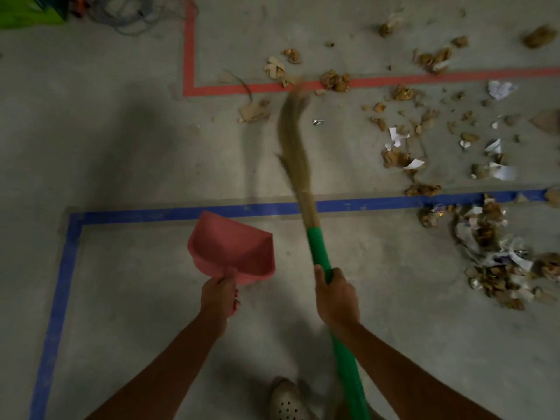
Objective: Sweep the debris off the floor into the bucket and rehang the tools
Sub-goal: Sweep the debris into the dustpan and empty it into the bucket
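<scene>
The person's right hand (pixel 335 294) has its fingers wrapped around the green handle of a broom (pixel 318 247), whose blurred straw bristles reach forward to the red tape line (pixel 394 81) on the concrete floor (pixel 136 131). The left hand (pixel 219 295) grips the handle of a pink dustpan (pixel 233 247), held over the floor just inside the blue tape line (pixel 181 212). Debris (pixel 424 122) of brown scraps and torn paper lies scattered to the right, thickest in a pile (pixel 497 262) near the blue tape. A beige perforated shoe (pixel 286 400) shows at the bottom edge.
</scene>
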Demonstrator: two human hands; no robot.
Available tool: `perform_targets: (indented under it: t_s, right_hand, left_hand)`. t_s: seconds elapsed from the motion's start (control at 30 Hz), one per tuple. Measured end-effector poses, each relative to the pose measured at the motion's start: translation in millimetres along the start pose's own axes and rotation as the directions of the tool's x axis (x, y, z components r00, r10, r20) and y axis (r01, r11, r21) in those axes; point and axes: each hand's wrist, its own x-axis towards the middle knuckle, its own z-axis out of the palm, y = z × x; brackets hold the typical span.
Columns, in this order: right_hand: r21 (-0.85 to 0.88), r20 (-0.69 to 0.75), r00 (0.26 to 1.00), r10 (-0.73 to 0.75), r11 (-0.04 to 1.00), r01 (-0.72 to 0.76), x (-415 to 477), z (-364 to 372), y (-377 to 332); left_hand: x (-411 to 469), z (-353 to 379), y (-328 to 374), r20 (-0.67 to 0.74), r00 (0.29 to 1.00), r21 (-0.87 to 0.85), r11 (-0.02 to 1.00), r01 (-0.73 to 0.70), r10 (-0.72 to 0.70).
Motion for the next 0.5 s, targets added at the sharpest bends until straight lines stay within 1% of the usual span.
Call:
perform_targets:
  t_s: [0.07,0.2,0.33,0.4,0.5]
  right_hand:
    - [-0.017,0.064,0.997,-0.046,0.999,0.047,3.0,15.2,-21.3]
    - [-0.078,0.196,0.978,-0.073,0.993,0.090,22.1,48.8,-68.6]
    - [-0.229,0.305,0.950,-0.063,0.964,0.137,56.0,74.8,-93.9]
    - [-0.258,0.301,0.954,0.002,0.963,0.080,71.0,75.2,-96.9]
    - [-0.217,0.250,0.961,0.119,0.974,-0.064,89.8,67.6,-90.7]
  left_hand:
    - [4.7,-3.5,10.8,-0.007,1.000,-0.006,1.000,-0.006,0.006]
    - [23.7,-11.8,28.1,-0.031,0.999,-0.011,1.000,-0.017,0.017]
    - [48.6,-22.9,43.6,-0.064,0.998,-0.011,1.000,0.001,-0.002]
    - [61.4,-27.6,50.7,-0.081,0.997,-0.001,1.000,-0.001,0.001]
    - [79.8,-29.4,59.7,-0.061,0.998,0.006,1.000,0.019,-0.019]
